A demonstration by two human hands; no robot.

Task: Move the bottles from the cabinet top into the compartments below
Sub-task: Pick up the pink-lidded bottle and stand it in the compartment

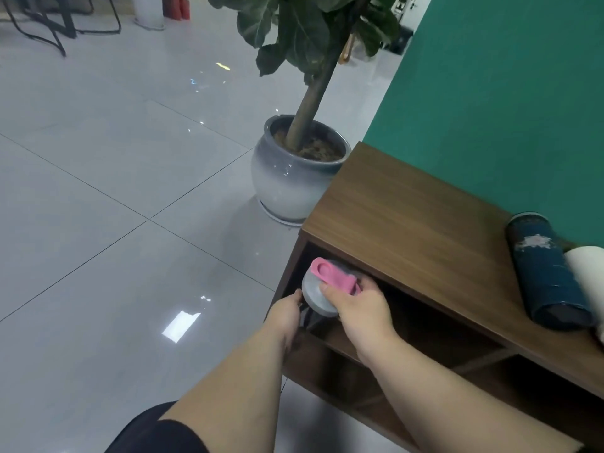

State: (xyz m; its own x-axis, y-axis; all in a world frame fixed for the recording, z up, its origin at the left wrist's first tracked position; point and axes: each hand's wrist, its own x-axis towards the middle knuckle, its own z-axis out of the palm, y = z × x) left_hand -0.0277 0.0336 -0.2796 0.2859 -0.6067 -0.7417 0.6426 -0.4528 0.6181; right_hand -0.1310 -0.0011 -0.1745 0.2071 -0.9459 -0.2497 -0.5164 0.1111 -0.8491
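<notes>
A grey-lidded bottle with a pink flip cap (322,291) is held at the mouth of the wooden cabinet's (408,223) upper left compartment (408,318), lid towards the camera, long axis pointing inward. The right hand (361,310) is closed over the lid; the left hand (286,317) is curled against the bottle's side. A dark blue bottle (545,273) lies to the right on top, nearer the right hand.
</notes>
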